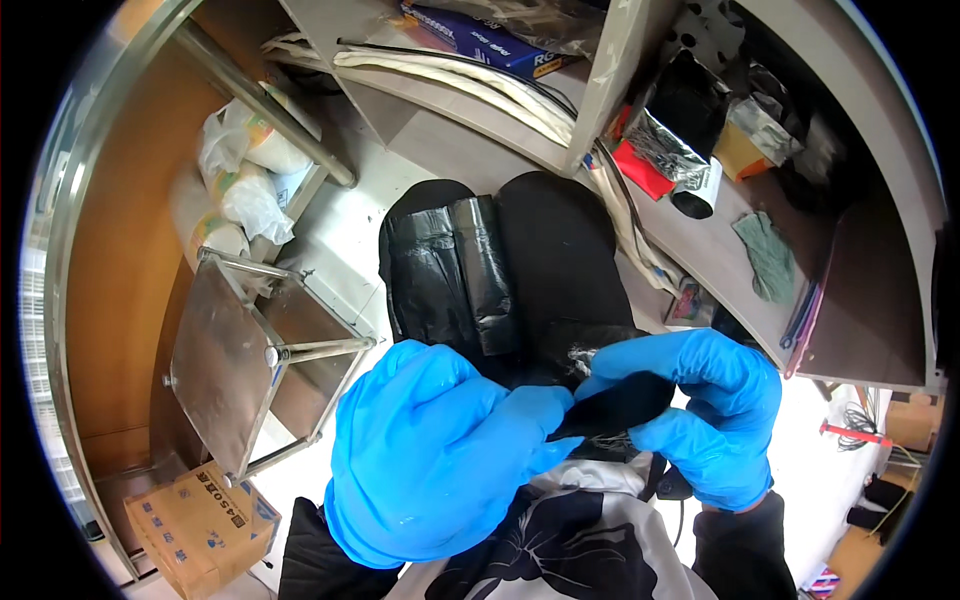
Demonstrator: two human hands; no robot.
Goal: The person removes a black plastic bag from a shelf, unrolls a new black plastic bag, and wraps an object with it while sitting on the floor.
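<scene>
Both my hands wear blue disposable gloves. Between them is a black, thin, bag-like piece (622, 405), possibly plastic, with an opening facing up. My left hand (435, 457) pinches its left end between thumb and fingers. At the other end, my right hand (712, 412) grips the piece, its fingers curled around the edge. More shiny black plastic (592, 345) lies just beyond the fingers. Across my black-clad left thigh rest a folded black plastic strip (484, 277) and a wider black plastic sheet or bag (424, 262). What is inside the held piece is hidden.
On the left stand a metal-framed stool or rack (225, 360), a cardboard box (199, 525) and wrapped rolls (240, 180). Ahead, a white cable bundle (465, 82) runs along the shelf. Foil-lined pouches (675, 127) and a green cloth (765, 255) occupy the right shelf.
</scene>
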